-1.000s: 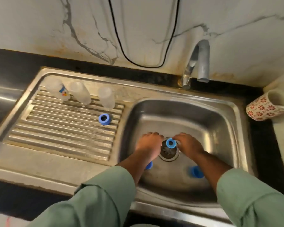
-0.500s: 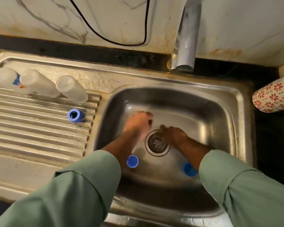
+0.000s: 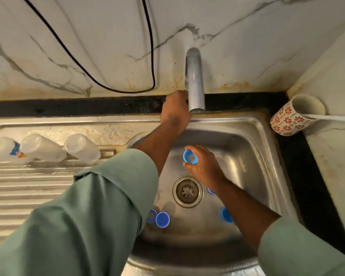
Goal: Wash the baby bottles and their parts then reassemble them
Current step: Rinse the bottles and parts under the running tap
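My right hand (image 3: pixel 204 168) holds a blue bottle ring (image 3: pixel 190 156) above the steel sink basin (image 3: pixel 247 156), below the tap spout (image 3: pixel 194 82). My left hand (image 3: pixel 175 108) reaches to the base of the tap, its fingers hidden behind the spout. Three clear baby bottles (image 3: pixel 42 148) lie side by side at the back of the drainboard (image 3: pixel 28 188). Blue caps and rings (image 3: pixel 162 219) lie on the basin floor near the drain (image 3: pixel 187 191); another blue part (image 3: pixel 225 215) shows beside my right forearm.
A floral mug (image 3: pixel 287 120) lies on its side on the black counter at the right. A black cable (image 3: pixel 108 56) hangs on the marble wall. No water runs from the spout.
My left hand left the basin floor and rose to the tap base. My right hand lifted a blue ring from near the drain up under the spout. The view moved closer.
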`<state>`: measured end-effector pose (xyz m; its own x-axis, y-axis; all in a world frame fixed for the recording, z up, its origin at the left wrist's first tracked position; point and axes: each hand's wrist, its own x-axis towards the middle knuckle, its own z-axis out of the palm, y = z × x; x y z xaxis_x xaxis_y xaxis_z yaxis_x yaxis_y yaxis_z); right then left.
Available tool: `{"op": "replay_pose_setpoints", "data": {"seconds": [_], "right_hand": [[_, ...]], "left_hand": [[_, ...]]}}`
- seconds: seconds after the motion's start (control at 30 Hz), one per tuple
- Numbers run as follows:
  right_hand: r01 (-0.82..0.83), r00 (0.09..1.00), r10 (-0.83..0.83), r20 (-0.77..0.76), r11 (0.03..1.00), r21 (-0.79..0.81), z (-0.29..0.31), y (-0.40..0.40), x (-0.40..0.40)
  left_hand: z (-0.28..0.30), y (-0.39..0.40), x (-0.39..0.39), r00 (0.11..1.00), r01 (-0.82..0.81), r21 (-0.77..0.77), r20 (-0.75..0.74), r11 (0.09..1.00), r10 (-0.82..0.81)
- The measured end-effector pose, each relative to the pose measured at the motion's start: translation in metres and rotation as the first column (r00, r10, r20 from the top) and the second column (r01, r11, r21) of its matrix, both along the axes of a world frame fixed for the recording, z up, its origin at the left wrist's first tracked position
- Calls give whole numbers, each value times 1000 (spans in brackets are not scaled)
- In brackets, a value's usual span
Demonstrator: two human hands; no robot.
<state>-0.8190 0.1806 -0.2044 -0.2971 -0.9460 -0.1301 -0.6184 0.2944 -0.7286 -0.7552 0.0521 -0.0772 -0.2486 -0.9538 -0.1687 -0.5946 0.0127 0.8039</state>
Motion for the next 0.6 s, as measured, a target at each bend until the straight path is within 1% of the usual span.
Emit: {"op": "replay_pose_setpoints", "data": {"seconds": [0.07, 0.1, 0.17, 0.2, 0.23, 0.27, 0.4, 0.5, 0.6], "right_hand": [[24, 1000, -24, 17, 1000, 2, 2, 0, -1], [38, 999, -38, 27, 999, 11, 4, 0, -1], [70, 996, -72, 56, 997, 37, 6, -1, -1], [77, 995, -80, 66, 996, 42, 7, -1, -1], [81, 993, -84, 81, 996, 44, 7, -1, -2], [83, 991, -88, 105, 995, 50, 5, -2, -2], [119, 968, -140, 207, 987, 107, 0, 3, 4], [131, 967, -148, 208, 987, 96, -7, 4, 5], [250, 940, -263, 216, 965, 83, -19, -2, 4]], "left_hand": [[0, -1, 5, 993, -88, 53, -69, 995, 91], [-2, -1, 9, 978, -163, 129, -111, 978, 178], [-6, 1, 12, 910, -268, 368, -206, 891, 359], [-10, 0, 12, 882, -276, 461, -226, 843, 413], [-12, -2, 12, 881, -268, 502, -218, 822, 420], [-12, -6, 10, 890, -261, 510, -203, 820, 409], [-8, -13, 12, 926, -259, 486, -120, 835, 357], [-6, -15, 15, 944, -229, 523, -87, 821, 318], [-8, -20, 18, 955, -214, 528, -63, 822, 288]]}}
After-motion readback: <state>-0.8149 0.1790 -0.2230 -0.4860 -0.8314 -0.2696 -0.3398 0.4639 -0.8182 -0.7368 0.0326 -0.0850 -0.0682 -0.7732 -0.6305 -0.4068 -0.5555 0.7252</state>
